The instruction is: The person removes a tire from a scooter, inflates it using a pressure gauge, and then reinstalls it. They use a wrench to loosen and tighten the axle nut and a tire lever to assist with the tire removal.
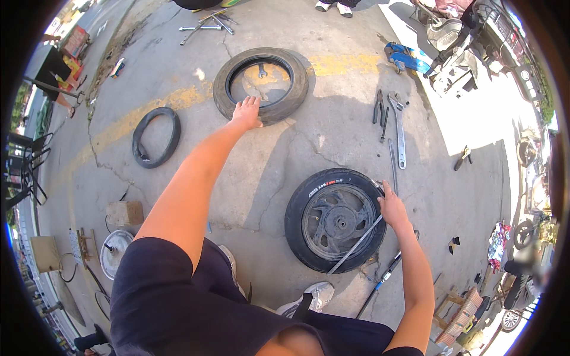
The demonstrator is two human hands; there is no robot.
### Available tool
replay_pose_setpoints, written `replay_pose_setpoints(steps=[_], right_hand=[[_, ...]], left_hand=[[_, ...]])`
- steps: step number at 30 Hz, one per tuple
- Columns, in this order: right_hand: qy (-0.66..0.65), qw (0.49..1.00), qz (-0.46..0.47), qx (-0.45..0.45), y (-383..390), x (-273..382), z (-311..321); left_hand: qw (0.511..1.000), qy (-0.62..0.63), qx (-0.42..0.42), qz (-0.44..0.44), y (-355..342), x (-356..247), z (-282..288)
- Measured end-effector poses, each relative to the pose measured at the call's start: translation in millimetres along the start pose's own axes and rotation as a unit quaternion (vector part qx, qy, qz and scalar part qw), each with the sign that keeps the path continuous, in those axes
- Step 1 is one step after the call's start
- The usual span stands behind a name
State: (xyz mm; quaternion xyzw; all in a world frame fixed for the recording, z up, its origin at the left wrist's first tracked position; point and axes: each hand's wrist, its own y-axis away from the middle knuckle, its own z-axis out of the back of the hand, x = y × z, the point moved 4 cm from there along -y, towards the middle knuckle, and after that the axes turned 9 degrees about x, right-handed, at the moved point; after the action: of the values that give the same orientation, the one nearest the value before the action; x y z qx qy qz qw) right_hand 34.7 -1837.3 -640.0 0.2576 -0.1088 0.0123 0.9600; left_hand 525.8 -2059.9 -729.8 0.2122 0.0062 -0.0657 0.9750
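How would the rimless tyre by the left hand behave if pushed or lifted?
The rimless tyre is probably springy: its thick rubber holds a round shape. Its open centre makes it likely lighter than the mounted wheel. Lying flat, it should slide rather than roll.

It was an outdoor tyre workshop on cracked concrete (249, 178).
A wheel (341, 223), a loose tyre (299, 84) and an adjustable wrench (399, 132) lay in daylight, more tools (202, 27) near the far edge.

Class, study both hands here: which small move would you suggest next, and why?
Probably bring the left hand over to steady the wheel: it is at the loose tyre, while only the right hand is at the wheel, which a metal bar lies across.
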Motion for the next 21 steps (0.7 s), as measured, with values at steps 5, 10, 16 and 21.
replay_pose_setpoints(steps=[5,10,16,21], right_hand=[[0.09,0.994,-0.007,0.065,7,25,-24],[0.089,0.995,-0.007,0.042,17,23,-28],[0.052,0.999,0.004,0.014,17,14,-26],[0.072,0.997,-0.008,0.0,8,3,-36]], left_hand=[[0.998,0.006,0.022,-0.052,-19,-10,-26],[0.998,0.045,-0.004,-0.054,-27,-7,-15],[0.972,0.152,-0.054,-0.173,0,59,53],[0.957,0.236,-0.025,-0.165,76,114,74]])
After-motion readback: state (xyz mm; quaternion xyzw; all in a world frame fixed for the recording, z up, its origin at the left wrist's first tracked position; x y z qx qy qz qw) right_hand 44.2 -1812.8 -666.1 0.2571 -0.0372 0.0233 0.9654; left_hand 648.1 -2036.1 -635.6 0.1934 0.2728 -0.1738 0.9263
